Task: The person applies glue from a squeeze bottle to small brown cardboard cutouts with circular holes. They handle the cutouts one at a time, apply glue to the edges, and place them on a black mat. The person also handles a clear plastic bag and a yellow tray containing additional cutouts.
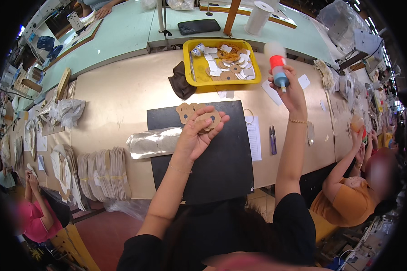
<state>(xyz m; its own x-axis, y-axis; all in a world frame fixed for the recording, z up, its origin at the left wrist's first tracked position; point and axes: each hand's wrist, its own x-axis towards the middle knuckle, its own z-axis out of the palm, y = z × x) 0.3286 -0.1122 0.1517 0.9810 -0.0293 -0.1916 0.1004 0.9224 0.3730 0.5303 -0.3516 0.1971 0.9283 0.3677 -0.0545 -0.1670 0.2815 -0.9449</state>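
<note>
My left hand [196, 135] is closed around a small stack of tan cut pieces [211, 119]; the top one bears a dark dot. Just beyond it, more tan pieces with dark dots [184, 113] lie on a black mat [226, 158]. A shiny silver sheet [151, 142] lies partly on the mat, beside my left wrist. My right hand [290, 86] is raised at the right and grips a squeeze bottle [278, 67] with a red band and a blue cap. The bottle is tilted with its nozzle down, apart from the pieces; its far end is blurred.
A yellow tray [190, 67] of cut pieces and rubber bands stands at the back, by a dark cloth [182, 81]. Pens [272, 140] and a printed sheet [253, 140] lie right of the mat, bundled strips [104, 174] at left. People work on both sides.
</note>
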